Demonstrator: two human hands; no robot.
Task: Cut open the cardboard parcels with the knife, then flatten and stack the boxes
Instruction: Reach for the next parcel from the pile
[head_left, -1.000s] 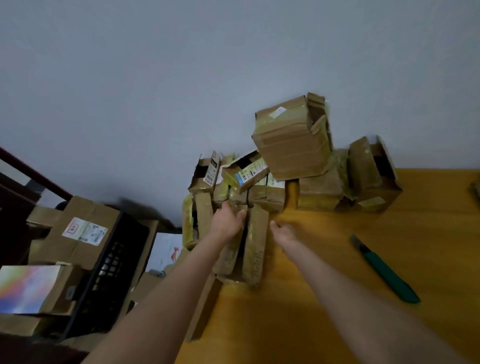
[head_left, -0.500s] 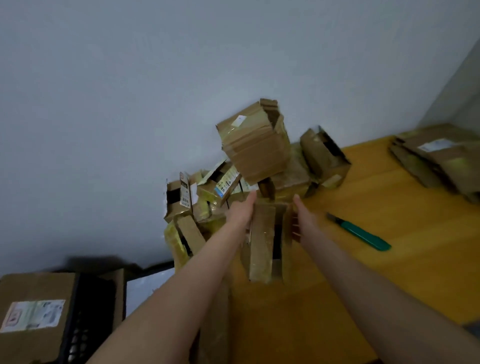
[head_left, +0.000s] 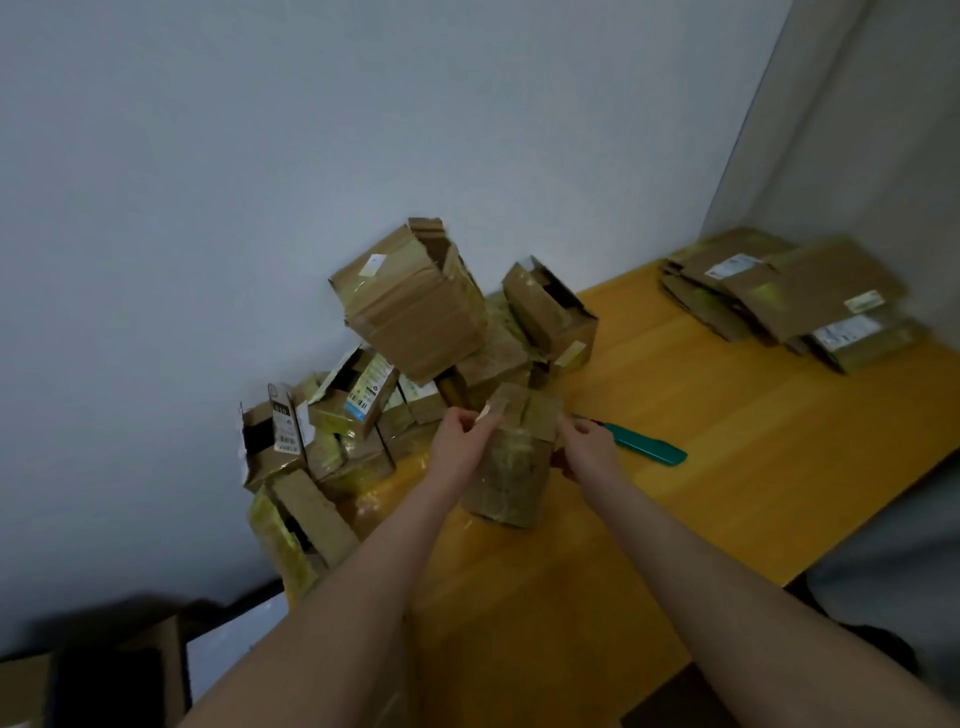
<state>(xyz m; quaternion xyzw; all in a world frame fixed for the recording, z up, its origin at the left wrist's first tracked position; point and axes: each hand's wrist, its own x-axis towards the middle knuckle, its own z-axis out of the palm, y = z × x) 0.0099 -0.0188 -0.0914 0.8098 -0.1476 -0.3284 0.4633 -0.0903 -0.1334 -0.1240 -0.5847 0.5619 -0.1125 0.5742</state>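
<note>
The change over the last 1 second is plain: the hands no longer reach into the heap, and 1 small box (head_left: 511, 457) is now out of it, held up just left of the knife (head_left: 644, 449). The left hand (head_left: 460, 447) curls its fingers round the box's upper left corner. The right hand (head_left: 587, 447) pinches the upper right edge, close to the knife's blade end. The knife lies untouched on the bench (head_left: 727, 509). The heap of parcels (head_left: 410, 312) sits behind and left of the knife, against the wall, and the flattened stack (head_left: 789, 291) lies well to the knife's right. Blur hides whether this box's tape is already cut, so it probably needs either the knife or flattening next.
</note>
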